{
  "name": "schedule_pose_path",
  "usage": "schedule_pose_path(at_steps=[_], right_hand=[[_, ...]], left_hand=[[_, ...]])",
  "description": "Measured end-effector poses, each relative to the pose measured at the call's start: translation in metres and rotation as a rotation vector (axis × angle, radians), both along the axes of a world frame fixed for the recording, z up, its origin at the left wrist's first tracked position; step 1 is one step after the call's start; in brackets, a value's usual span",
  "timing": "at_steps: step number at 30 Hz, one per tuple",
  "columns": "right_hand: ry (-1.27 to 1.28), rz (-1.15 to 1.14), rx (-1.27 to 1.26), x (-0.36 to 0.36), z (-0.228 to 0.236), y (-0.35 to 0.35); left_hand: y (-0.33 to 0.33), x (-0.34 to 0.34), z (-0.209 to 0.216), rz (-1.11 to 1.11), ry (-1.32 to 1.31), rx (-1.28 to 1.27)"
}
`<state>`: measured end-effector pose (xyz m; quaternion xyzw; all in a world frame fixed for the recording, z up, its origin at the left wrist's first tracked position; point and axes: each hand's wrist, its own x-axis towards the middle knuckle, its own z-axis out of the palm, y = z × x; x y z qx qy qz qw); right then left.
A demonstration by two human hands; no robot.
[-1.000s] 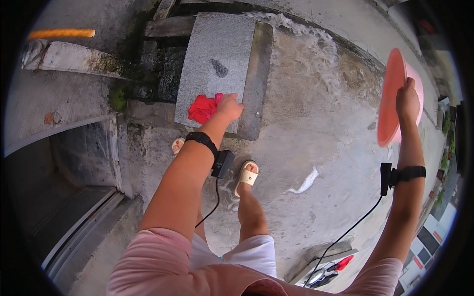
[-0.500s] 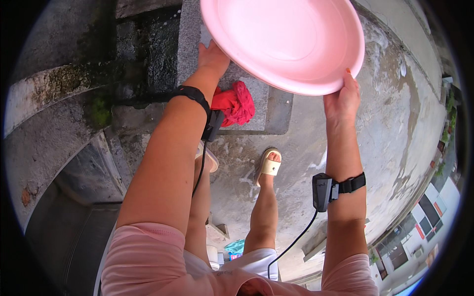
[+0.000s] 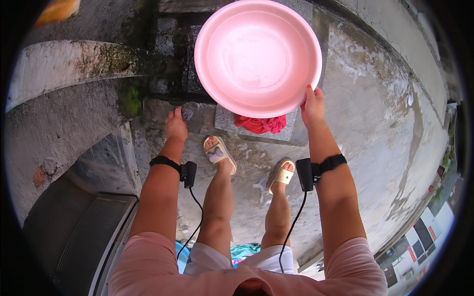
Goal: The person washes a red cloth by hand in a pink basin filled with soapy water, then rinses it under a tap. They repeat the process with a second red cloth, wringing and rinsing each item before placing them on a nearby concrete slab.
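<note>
A round pink plastic basin (image 3: 215,93) is at the top middle, its hollow side facing me. My right hand (image 3: 313,105) grips its near right rim, thumb on the inner edge. Off to the basin's left, my left hand (image 3: 176,126) hangs in the air with its fingers apart, touching nothing. Below the basin's near rim, a bunched red cloth (image 3: 261,125) lies on a grey stone slab (image 3: 224,120). The basin hides most of the slab and part of the cloth. A black strap with a small dark device is on each forearm.
My sandalled feet stand on wet, stained concrete (image 3: 365,128) below the slab. A curved mossy ledge (image 3: 74,61) runs at the left, above a dark doorway (image 3: 74,237). Blue-green cloth (image 3: 245,251) shows near my legs. A low wall runs along the upper right.
My left hand has come away from the basin and moved down and left. The basin has shifted left and levelled toward the slab, with my right hand on its rim.
</note>
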<state>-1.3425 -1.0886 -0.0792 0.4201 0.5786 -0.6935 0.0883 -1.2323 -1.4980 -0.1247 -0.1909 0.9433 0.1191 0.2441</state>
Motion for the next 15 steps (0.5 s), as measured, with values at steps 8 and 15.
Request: schedule_pose_path(at_steps=[8, 15], right_hand=[[0.095, 0.654, 0.568, -0.029, 0.102, -0.009], [0.292, 0.855, -0.187, -0.071, 0.272, -0.157]], left_hand=[[0.031, -0.041, 0.109, 0.023, 0.161, 0.156], [0.012, -0.144, 0.438, -0.253, 1.464, 0.008]])
